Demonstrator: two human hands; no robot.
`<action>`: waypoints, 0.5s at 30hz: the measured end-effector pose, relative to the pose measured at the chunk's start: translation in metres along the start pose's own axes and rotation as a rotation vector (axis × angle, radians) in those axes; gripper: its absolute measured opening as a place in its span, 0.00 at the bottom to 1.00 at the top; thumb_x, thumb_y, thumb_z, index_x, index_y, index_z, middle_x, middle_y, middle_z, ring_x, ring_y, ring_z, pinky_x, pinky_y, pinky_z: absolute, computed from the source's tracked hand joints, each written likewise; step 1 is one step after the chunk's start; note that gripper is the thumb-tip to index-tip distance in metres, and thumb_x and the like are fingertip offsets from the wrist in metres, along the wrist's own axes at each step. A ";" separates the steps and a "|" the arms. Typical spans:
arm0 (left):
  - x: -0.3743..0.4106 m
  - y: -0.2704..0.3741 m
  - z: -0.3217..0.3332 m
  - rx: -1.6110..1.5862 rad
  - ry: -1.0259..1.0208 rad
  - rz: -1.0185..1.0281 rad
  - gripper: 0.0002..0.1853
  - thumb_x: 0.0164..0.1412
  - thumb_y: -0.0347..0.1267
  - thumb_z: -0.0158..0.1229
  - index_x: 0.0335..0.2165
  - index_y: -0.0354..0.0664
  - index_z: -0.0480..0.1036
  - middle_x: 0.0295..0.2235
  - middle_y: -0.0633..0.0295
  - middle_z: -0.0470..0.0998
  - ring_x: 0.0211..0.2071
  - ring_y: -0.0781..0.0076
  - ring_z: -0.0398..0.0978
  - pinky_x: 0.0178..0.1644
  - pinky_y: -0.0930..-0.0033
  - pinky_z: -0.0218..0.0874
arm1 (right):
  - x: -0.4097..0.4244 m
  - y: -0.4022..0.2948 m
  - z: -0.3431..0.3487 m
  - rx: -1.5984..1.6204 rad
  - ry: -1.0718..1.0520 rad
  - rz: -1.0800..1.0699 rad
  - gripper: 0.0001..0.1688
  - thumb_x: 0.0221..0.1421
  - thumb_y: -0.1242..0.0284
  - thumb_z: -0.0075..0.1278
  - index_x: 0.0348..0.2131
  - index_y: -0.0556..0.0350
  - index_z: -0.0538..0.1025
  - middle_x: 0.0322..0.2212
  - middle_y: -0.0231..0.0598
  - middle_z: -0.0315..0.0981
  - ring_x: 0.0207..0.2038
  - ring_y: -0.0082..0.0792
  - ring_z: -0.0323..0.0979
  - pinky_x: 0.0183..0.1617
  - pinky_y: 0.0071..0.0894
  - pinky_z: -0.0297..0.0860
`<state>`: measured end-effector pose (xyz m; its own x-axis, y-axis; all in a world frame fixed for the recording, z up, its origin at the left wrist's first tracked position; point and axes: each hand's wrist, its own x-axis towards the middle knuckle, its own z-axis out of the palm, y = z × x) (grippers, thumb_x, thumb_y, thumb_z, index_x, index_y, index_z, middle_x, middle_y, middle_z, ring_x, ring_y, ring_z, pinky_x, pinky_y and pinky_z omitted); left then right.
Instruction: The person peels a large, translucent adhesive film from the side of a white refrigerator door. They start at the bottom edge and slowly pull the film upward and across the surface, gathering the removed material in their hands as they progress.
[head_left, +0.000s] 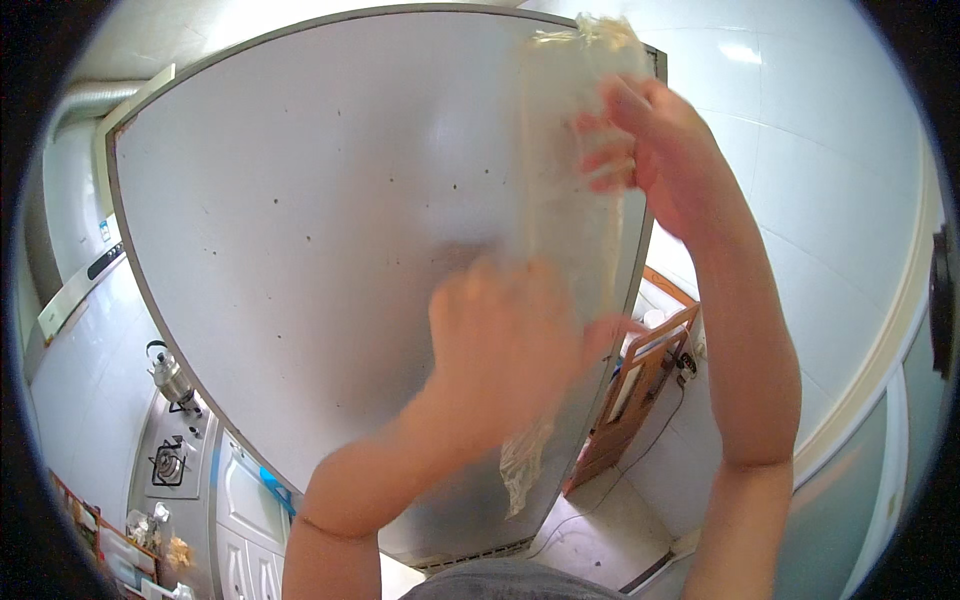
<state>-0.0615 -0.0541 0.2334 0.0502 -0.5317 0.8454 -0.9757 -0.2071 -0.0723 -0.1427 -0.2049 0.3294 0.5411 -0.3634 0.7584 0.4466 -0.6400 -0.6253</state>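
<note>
A long piece of clear plastic film (551, 202) with yellowish edges runs down the right part of a large pale grey panel (337, 187). Its upper end is crumpled, and a loose, wrinkled tail shows below my left hand. Over the lower part of the film is my left hand (506, 337), blurred, its back towards me and thumb out to the right; its fingertips are hidden, so its grip cannot be told. At the film's upper right edge, my right hand (656, 142) has its blurred fingers apart and slightly curled. Whether they touch the film is unclear.
Dark specks dot the panel. At left are a gas hob (171, 461), a metal kettle (171, 379), a range hood (82, 281) and white cabinet doors (251, 487). A wooden-framed item (637, 397) and a power cable (637, 461) are right of the panel, near tiled walls (817, 150).
</note>
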 end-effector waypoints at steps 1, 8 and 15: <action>0.010 -0.004 -0.002 0.019 0.159 0.009 0.32 0.47 0.61 0.57 0.19 0.40 0.73 0.15 0.56 0.73 0.19 0.57 0.75 0.24 0.57 0.65 | 0.010 -0.007 0.009 -0.254 0.046 -0.039 0.51 0.35 0.41 0.63 0.42 0.69 0.69 0.33 0.51 0.75 0.31 0.40 0.76 0.35 0.34 0.73; 0.063 0.008 0.026 0.057 0.238 0.070 0.08 0.47 0.33 0.56 0.19 0.39 0.72 0.16 0.56 0.74 0.19 0.59 0.76 0.23 0.60 0.66 | 0.036 -0.021 0.024 -1.048 0.131 -0.289 0.26 0.46 0.57 0.58 0.20 0.68 0.76 0.17 0.48 0.74 0.22 0.36 0.75 0.26 0.32 0.72; 0.076 0.026 0.043 0.040 0.330 0.249 0.04 0.42 0.27 0.55 0.15 0.42 0.72 0.15 0.57 0.74 0.17 0.64 0.75 0.21 0.64 0.65 | 0.015 -0.029 -0.009 -0.718 -0.003 -0.088 0.15 0.52 0.69 0.52 0.22 0.66 0.77 0.12 0.36 0.67 0.14 0.25 0.66 0.18 0.27 0.65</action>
<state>-0.0735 -0.1349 0.2734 -0.2640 -0.2788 0.9233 -0.9399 -0.1405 -0.3111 -0.1541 -0.1980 0.3612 0.5272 -0.2886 0.7992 -0.0893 -0.9542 -0.2857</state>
